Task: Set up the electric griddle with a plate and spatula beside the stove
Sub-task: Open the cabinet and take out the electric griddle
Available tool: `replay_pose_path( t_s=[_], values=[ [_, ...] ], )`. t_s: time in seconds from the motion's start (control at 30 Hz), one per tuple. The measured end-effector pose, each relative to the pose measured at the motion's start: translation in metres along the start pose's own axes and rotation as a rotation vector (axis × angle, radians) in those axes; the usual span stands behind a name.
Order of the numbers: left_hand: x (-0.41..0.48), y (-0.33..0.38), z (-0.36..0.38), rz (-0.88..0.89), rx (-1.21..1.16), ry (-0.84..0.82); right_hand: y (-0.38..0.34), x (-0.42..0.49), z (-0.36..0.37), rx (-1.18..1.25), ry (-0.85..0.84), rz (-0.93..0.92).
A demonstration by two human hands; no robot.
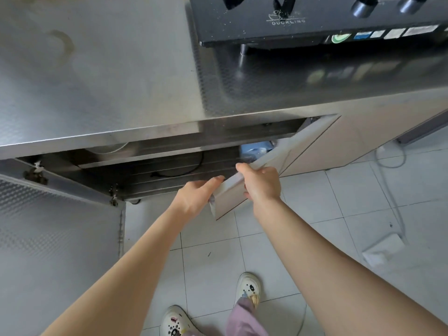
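Note:
A black gas stove (303, 18) stands on the steel counter (109, 76) at the top right. Below the counter both cabinet doors stand open. My right hand (260, 181) grips the top edge of the beige right cabinet door (286, 161). My left hand (198, 194) holds the same door's free edge lower down. Inside the cabinet I see a round metal item (106, 149) on the upper shelf and a black cord (179, 170) below it. No griddle, plate or spatula is plainly in view.
The steel left door (53, 238) swings out over the floor on my left. A blue-and-white object (257, 150) sits inside the cabinet behind the beige door. A white cable and a power strip (380, 248) lie on the tiled floor to the right. My feet stand below.

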State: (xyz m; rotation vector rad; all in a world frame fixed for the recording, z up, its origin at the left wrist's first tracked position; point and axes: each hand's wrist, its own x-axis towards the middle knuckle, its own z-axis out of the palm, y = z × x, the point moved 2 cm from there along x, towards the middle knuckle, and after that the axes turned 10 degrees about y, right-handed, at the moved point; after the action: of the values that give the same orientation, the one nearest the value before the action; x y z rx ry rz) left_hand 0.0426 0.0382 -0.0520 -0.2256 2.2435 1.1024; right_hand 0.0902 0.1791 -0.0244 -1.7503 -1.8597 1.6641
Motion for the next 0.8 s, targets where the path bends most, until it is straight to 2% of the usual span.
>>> replay_pose_path(
  t_s=[0.2,0.47,0.67,0.8],
  values=[
    [-0.036,0.002,0.036,-0.001,0.155,-0.22,0.009,0.003,-0.05,0.162,0.129,-0.045],
    [-0.073,0.003,0.109,-0.065,0.176,-0.591,0.028,0.011,-0.109,0.064,0.186,-0.105],
    [-0.06,0.032,0.14,0.053,0.046,-0.363,0.035,0.025,-0.149,-0.092,0.286,-0.145],
    [-0.054,0.05,0.154,0.129,0.041,-0.323,0.043,0.04,-0.18,-0.22,0.386,-0.154]
  ],
)
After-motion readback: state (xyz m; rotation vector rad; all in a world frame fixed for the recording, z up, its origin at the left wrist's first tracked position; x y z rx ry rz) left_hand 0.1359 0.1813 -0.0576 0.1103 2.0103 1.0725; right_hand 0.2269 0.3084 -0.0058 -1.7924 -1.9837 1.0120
